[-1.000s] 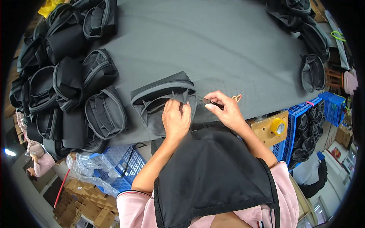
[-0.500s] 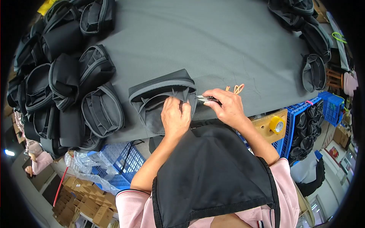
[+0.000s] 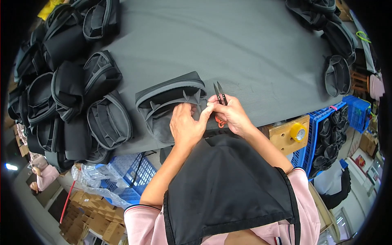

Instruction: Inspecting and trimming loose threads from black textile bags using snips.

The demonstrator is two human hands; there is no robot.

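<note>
A black fabric pouch (image 3: 157, 90) with a grey zip lies unzipped on the table in front of me, its mouth toward me. My left hand (image 3: 185, 125) is closed on the pouch's near wall, the fingers reaching inside and partly hidden there. At the pouch's right edge, my right hand (image 3: 233, 113) pinches with thumb and forefinger, close to my left thumb. The same right hand holds a pair of thread snips (image 3: 221, 96), blades up and pointing away from me. An orange cord (image 3: 220, 121) hangs below that hand. Whatever the pinch holds is too small to make out.
Similar black pouches (image 3: 67, 85) are heaped on the left of the grey-covered table (image 3: 261, 53), and more (image 3: 337, 75) lie at its right edge. Blue crates (image 3: 139, 173) stand below the front edge. A yellow tape roll (image 3: 298, 132) sits on a wooden board (image 3: 279, 139).
My right hand has turned the snips from pointing left at the pouch to pointing away. Its thumb and forefinger have come to the pouch's edge. My left hand stays on the pouch.
</note>
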